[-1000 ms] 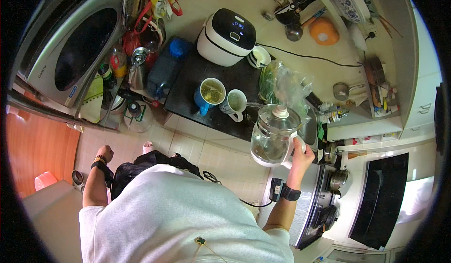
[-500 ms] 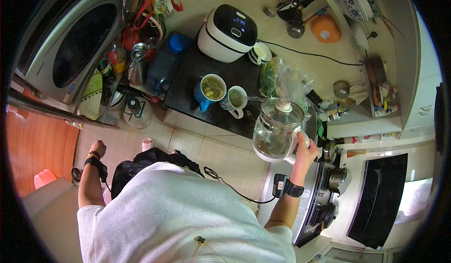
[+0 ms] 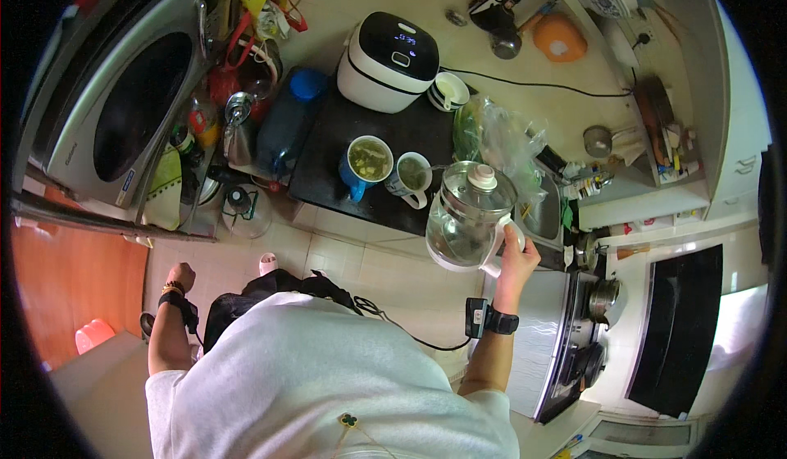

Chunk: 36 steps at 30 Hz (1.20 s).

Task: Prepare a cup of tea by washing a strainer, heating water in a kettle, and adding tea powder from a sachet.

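Note:
My right hand [image 3: 515, 256] grips the white handle of a glass kettle [image 3: 459, 229], held tilted at the counter's front edge. Its spout is beside a smaller patterned mug [image 3: 412, 176] of pale greenish liquid; I cannot tell whether water still runs into it. To that mug's left stands a blue mug [image 3: 366, 164] with yellowish-green liquid and bits in it. Both stand on the dark countertop [image 3: 320, 188]. My left hand [image 3: 182, 274] hangs low at my side, fingers curled, their contents hidden.
Behind the mugs are a rice cooker [image 3: 385, 65], stacked bowls [image 3: 448, 90] and bagged greens [image 3: 500, 139]. A blue jug [image 3: 287, 127] and a microwave [image 3: 123, 106] are left. At right are a sink [image 3: 541, 217] and a stove [image 3: 582, 352]; tiled floor [image 3: 328, 254] lies below.
The kettle and my right hand have moved slightly up and left in the view. The stream from spout to mug, visible earlier, is less distinct now.

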Tool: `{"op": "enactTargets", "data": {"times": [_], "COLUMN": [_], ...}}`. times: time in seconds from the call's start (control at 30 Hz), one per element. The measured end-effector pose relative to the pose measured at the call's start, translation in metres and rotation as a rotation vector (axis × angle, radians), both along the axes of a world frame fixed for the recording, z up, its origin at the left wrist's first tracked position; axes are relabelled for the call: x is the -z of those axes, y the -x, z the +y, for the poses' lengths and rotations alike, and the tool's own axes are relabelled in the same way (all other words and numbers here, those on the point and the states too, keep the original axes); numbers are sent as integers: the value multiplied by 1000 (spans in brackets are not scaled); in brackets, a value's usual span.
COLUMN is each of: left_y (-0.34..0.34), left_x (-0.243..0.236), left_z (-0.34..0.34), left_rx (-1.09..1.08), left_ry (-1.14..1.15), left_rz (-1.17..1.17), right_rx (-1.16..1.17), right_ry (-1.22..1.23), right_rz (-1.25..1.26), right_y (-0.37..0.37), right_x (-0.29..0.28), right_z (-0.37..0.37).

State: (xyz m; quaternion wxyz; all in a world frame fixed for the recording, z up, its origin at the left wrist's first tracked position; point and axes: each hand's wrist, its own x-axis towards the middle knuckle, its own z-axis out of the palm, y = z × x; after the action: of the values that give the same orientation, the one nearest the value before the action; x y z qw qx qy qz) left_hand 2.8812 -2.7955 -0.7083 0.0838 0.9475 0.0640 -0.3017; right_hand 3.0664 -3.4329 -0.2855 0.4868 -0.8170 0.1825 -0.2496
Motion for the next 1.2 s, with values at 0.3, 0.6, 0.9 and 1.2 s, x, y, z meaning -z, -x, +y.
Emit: {"op": "enactTargets", "data": {"times": [0.3,0.6,0.9,1.2], "left_y": [-19,-117,-233,-251], "left_x": [74,-112,-273,-244], "left_z": [50,-74,-326,-377], "left_rx": [-655,-162,-485,-933], "left_ry": [271,443,1205,1403], "left_rz": [13,-103,167,-6], "right_rx": [77,285,282,167], "right_ry": [-348,-267,-205,-327], "right_rz": [-350,-409,-293,-149], "right_y": [13,56,90,100], "right_x": [-26,-64,-10,29], "right_z": [16,-21,-77,-118]}}
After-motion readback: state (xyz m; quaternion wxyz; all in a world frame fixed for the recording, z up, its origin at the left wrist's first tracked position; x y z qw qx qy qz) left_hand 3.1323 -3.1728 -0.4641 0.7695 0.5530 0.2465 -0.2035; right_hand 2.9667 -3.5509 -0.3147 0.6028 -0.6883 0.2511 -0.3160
